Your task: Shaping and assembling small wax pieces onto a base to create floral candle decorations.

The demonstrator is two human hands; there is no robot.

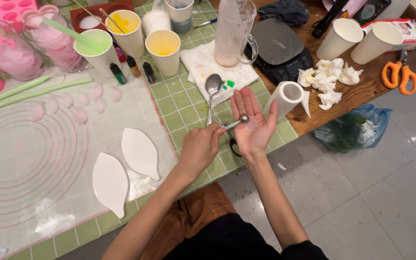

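Observation:
My left hand (199,147) is closed around a thin ball-tipped modelling tool (237,121). Its metal ball rests on the palm of my right hand (253,120). That hand is held flat, palm up, fingers together, over the table's near edge; I cannot tell whether anything thin lies on the palm. A metal spoon (212,89) lies just beyond my hands, its bowl on a white cloth (203,65). Two white leaf-shaped flat pieces (140,151) (110,183) lie on a clear silicone mat (34,159) to the left of my left hand.
Several small pink petals (80,114) and green stems (30,89) lie on the mat. Paper cups of yellow (163,50) and green (97,50) colour, small dye bottles (133,67), a plastic pitcher (232,33), a kitchen scale (278,45), a paper roll (285,96), orange scissors (399,74) stand around. A plastic bag (352,130) sits on the floor.

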